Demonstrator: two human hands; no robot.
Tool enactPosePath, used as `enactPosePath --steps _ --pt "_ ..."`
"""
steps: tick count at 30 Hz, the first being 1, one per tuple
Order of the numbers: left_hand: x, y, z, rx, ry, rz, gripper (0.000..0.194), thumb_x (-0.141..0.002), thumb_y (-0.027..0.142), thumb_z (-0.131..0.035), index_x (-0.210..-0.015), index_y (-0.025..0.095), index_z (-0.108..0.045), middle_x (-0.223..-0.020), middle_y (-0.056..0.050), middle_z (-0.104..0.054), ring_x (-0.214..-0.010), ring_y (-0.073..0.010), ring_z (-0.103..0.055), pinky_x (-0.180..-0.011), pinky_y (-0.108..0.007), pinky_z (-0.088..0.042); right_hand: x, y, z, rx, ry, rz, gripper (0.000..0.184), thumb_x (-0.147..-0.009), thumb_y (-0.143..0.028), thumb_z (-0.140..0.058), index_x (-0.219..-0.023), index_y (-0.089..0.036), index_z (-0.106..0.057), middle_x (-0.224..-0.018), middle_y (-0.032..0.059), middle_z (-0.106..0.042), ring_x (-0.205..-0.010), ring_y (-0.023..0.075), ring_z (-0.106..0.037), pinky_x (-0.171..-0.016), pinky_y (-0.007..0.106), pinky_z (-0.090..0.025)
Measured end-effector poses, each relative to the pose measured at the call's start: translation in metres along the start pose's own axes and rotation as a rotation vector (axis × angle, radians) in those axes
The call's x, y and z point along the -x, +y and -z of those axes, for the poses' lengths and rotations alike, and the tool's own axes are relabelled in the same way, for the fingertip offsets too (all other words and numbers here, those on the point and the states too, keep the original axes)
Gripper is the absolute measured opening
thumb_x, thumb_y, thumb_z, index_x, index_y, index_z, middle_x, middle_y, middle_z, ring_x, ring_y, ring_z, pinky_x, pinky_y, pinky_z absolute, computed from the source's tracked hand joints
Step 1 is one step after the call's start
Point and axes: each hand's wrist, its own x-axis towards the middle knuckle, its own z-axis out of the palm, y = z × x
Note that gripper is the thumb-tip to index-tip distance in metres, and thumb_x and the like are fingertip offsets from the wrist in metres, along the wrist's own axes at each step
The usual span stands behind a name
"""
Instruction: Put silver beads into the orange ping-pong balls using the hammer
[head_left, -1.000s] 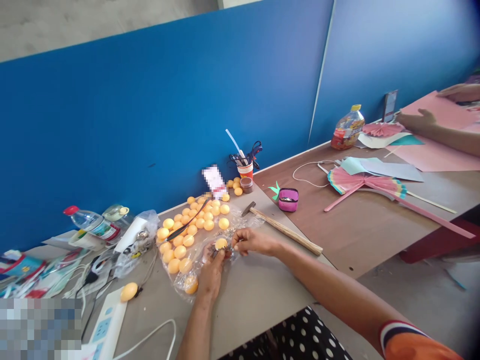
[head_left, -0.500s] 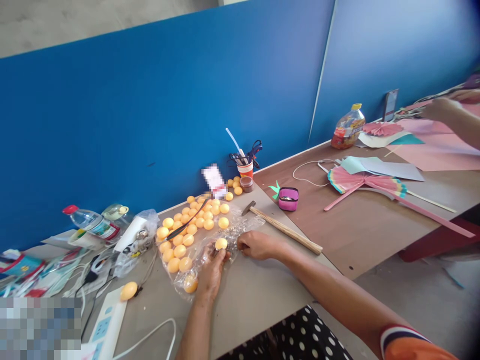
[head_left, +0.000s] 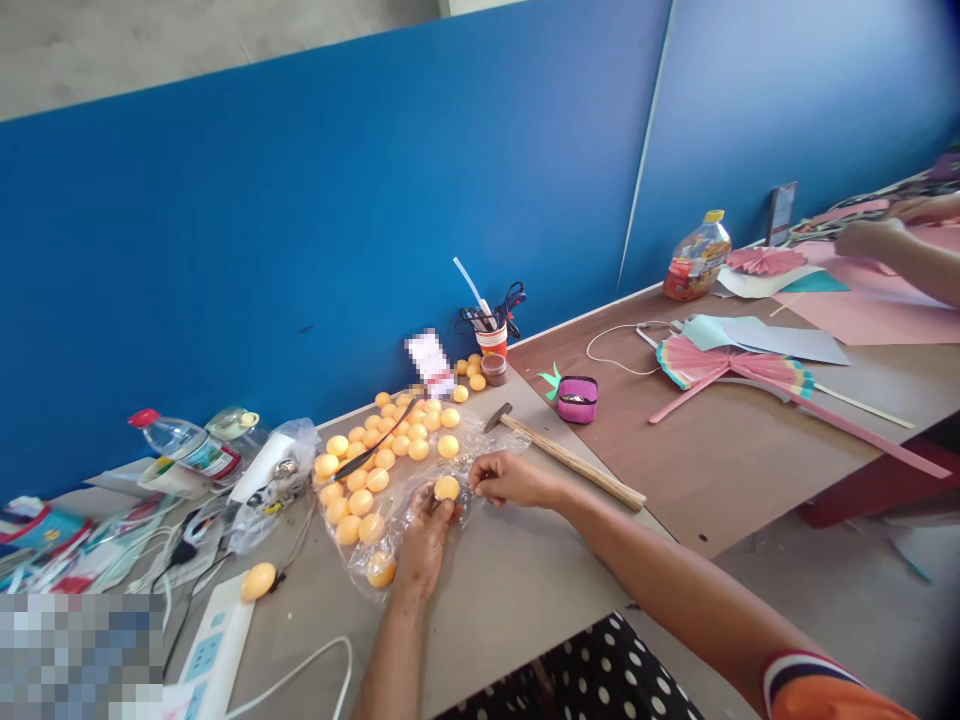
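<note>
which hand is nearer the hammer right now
Right. The right hand is just on the near side of the hammer, beside its wooden handle; the left hand is farther off to the left, holding an orange ball.

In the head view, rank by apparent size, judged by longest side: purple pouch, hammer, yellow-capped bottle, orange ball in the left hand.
1. Hammer
2. Yellow-capped bottle
3. Purple pouch
4. Orange ball in the left hand

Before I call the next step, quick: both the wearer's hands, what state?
Left hand: closed on a ball.
Right hand: curled beside the ball; can't tell if it holds anything.
</note>
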Motion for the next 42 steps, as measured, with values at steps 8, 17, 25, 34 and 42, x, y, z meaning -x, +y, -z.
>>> enactPosePath --steps 8,17,25,34,42 --pt "0.0 -0.001 -0.001 -0.02 0.0 0.016 0.047 -0.063 0.035 -0.08 -0.103 0.021 -0.059 -0.108 -0.007 -0.065 -0.095 -0.0231 -0.063 -0.085 -0.039 -0.051 -0.003 -0.002 -0.02 -0.19 0.067 0.036 0.003 -0.07 -0.017 -0.059 -0.073 -0.015 -0.058 -0.055 -0.0049 -0.052 -0.051 0.0076 -0.041 -0.05 0.021 -0.032" --pt "-0.001 -0.003 0.0 -0.031 -0.024 -0.006 0.05 -0.064 0.035 -0.079 -0.106 0.021 -0.055 -0.111 -0.008 -0.065 -0.099 -0.0248 -0.064 -0.086 -0.04 -0.051 -0.007 0.007 -0.029 -0.042 0.163 0.124 0.005 -0.069 -0.011 -0.059 -0.067 -0.015 -0.06 -0.07 -0.0005 -0.059 -0.065 0.0117 -0.053 -0.062 0.023 -0.043" --pt "-0.001 -0.005 0.001 -0.055 -0.026 -0.023 0.048 -0.066 0.035 -0.077 -0.106 0.02 -0.054 -0.108 -0.008 -0.066 -0.1 -0.0253 -0.064 -0.087 -0.042 -0.052 -0.006 0.007 -0.028 0.022 0.169 0.113 0.007 -0.069 -0.008 -0.059 -0.066 -0.014 -0.06 -0.068 -0.0009 -0.058 -0.063 0.0111 -0.052 -0.059 0.022 -0.042" --pt "-0.001 -0.007 0.0 -0.104 0.005 -0.059 0.05 -0.066 0.036 -0.077 -0.106 0.02 -0.052 -0.107 -0.009 -0.066 -0.098 -0.0243 -0.065 -0.084 -0.04 -0.052 -0.005 0.003 -0.03 0.004 0.186 0.099 0.01 -0.067 -0.006 -0.058 -0.062 -0.014 -0.058 -0.068 -0.0015 -0.057 -0.063 0.0105 -0.051 -0.06 0.022 -0.041" --pt "0.001 -0.006 -0.002 -0.137 0.041 -0.103 0.048 -0.064 0.034 -0.077 -0.102 0.019 -0.052 -0.105 -0.009 -0.067 -0.092 -0.0229 -0.066 -0.079 -0.037 -0.054 -0.006 0.003 -0.04 -0.013 0.259 -0.04 0.013 -0.065 -0.003 -0.054 -0.065 -0.016 -0.053 -0.057 -0.0043 -0.052 -0.054 0.0099 -0.048 -0.052 0.021 -0.036"
